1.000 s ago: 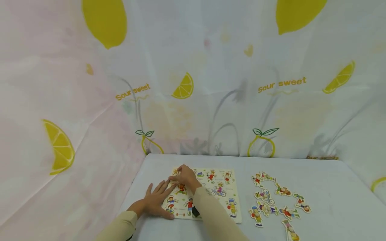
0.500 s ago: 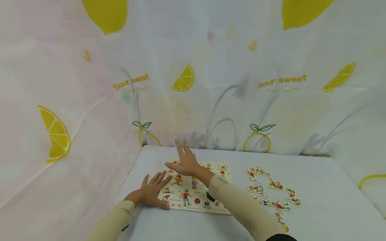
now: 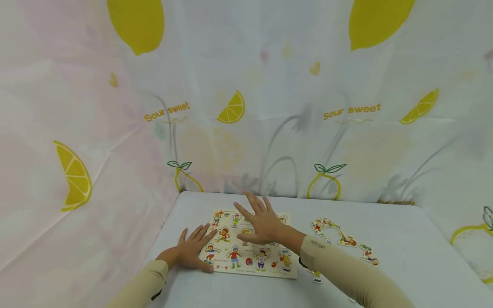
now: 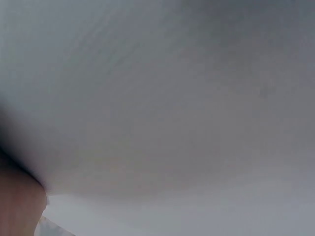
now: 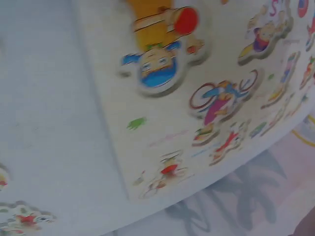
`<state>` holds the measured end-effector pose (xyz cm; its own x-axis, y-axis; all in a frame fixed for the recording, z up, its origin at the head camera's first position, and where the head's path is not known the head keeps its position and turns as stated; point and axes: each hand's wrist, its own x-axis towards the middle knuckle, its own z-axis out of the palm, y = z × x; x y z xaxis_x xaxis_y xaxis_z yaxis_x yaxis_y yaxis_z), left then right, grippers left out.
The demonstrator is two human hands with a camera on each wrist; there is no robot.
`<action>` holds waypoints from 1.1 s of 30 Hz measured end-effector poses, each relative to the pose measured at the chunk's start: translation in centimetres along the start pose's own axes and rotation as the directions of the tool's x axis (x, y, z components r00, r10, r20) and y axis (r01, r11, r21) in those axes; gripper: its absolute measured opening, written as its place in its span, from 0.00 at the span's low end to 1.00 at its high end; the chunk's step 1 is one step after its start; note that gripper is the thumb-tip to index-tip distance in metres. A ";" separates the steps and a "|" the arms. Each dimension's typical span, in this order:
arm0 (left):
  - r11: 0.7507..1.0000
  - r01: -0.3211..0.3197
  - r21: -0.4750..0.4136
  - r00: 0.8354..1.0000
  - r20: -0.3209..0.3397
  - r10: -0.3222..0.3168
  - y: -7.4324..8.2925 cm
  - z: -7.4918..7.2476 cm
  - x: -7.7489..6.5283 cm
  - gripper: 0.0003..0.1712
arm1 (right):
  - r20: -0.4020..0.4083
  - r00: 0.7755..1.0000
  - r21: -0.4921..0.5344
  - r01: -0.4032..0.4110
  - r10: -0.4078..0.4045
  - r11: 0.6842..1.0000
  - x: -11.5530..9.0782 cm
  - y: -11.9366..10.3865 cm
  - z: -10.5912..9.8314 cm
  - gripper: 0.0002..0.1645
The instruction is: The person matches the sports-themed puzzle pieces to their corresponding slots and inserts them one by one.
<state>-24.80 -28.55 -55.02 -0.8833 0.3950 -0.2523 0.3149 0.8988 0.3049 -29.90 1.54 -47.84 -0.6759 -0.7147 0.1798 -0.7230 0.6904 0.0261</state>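
My left hand point(image 3: 190, 250) rests flat with spread fingers on the left edge of a cream picture puzzle board point(image 3: 265, 274). Over the middle of the board hovers my right hand point(image 3: 265, 222), fingers stretched apart and holding nothing. Cartoon children doing sports cover the board, among them a runner point(image 3: 223, 235) and a roller skater point(image 3: 234, 257). In the right wrist view a cyclist point(image 5: 221, 101) and a blue-haired figure with a red ball point(image 5: 157, 71) show raised edges. The left wrist view holds mostly a blurred pale surface, with a bit of skin at its lower left corner.
Several loose puzzle pieces point(image 3: 348, 239) lie to the right of the board on the white table point(image 3: 416, 252); my right forearm hides some. A lemon-print cloth point(image 3: 277, 141) hangs behind the table and along its left side.
A second ago my right hand was at the board's upper left corner with bent fingers; it has lifted, spread and moved right. The left hand stays on the board's left edge.
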 end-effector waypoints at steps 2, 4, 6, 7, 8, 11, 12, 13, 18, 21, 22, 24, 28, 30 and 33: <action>1.000 -0.013 -0.004 1.000 0.007 0.013 0.1 0.1 0.2 0.72 | -0.019 1.000 -0.007 -0.007 0.006 1.000 -1.3 1.2 -0.2 0.55; 1.000 -0.019 -0.006 1.000 0.013 0.019 0.0 0.1 0.3 0.72 | -0.020 1.000 -0.014 -0.017 0.017 1.000 -2.6 2.2 -0.2 0.55; 0.999 -0.033 -0.010 0.999 0.024 0.033 -0.1 -0.2 0.3 0.72 | -0.016 0.999 0.003 -0.029 0.029 1.000 -3.6 3.1 -0.2 0.55; 0.999 -0.038 -0.016 0.999 0.025 0.038 -0.1 -0.3 0.4 0.72 | -0.013 0.999 0.006 -0.039 0.039 0.999 -4.1 3.5 -0.2 0.56; 0.999 -0.039 -0.016 0.999 0.026 0.040 -0.1 -0.3 0.5 0.72 | -0.007 0.999 0.003 -0.053 0.053 0.999 -4.6 4.0 -0.1 0.56; 1.000 -0.019 -0.013 1.000 0.012 0.019 -0.2 -0.4 0.5 0.72 | -0.025 0.996 0.027 -0.086 0.087 0.996 -5.9 4.9 -0.1 0.56; 1.000 -0.014 -0.010 1.000 0.009 0.014 -0.1 -0.5 0.4 0.72 | -0.038 0.995 0.028 -0.096 0.097 0.995 -6.2 5.2 -0.2 0.56; 1.000 -0.004 -0.013 1.000 0.009 0.005 -0.1 -0.6 0.4 0.72 | -0.052 0.993 0.027 -0.102 0.103 0.994 -6.6 5.5 -0.2 0.57; 1.000 -0.002 -0.002 1.000 0.012 0.002 -0.2 0.2 0.6 0.72 | -0.066 0.988 0.041 -0.134 0.137 0.990 -9.4 7.2 0.4 0.56; 1.000 -0.005 -0.003 1.000 0.019 0.005 -0.5 0.8 0.6 0.72 | -0.077 0.987 0.036 -0.142 0.144 0.989 -10.8 8.1 1.2 0.56; 1.000 -0.003 0.001 1.000 0.023 0.003 -0.6 0.8 0.6 0.72 | -0.087 0.986 0.027 -0.141 0.143 0.990 -11.2 8.5 1.5 0.56; 1.000 -0.003 0.014 1.000 0.013 0.003 -0.8 0.7 0.6 0.72 | -0.119 0.983 0.011 -0.139 0.139 0.990 -11.8 9.1 1.8 0.56; 0.999 -0.003 0.050 1.000 -0.007 0.003 -0.9 0.6 0.9 0.72 | -0.166 0.975 -0.014 -0.150 0.146 0.989 -12.9 10.3 1.8 0.55; 0.999 -0.006 0.037 1.000 -0.002 0.006 -0.7 0.5 1.0 0.72 | -0.165 0.974 -0.016 -0.163 0.158 0.987 -13.5 10.6 1.7 0.55; 1.000 0.009 0.008 1.000 0.026 -0.009 -0.3 0.5 0.8 0.73 | -0.161 0.973 -0.009 -0.166 0.162 0.986 -14.3 10.9 1.7 0.54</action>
<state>-25.40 -28.41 -55.82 -0.8769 0.3916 -0.2786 0.3098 0.9038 0.2953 -28.35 19.04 -51.77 -0.7525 -0.5655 0.3375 -0.5995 0.8004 0.0044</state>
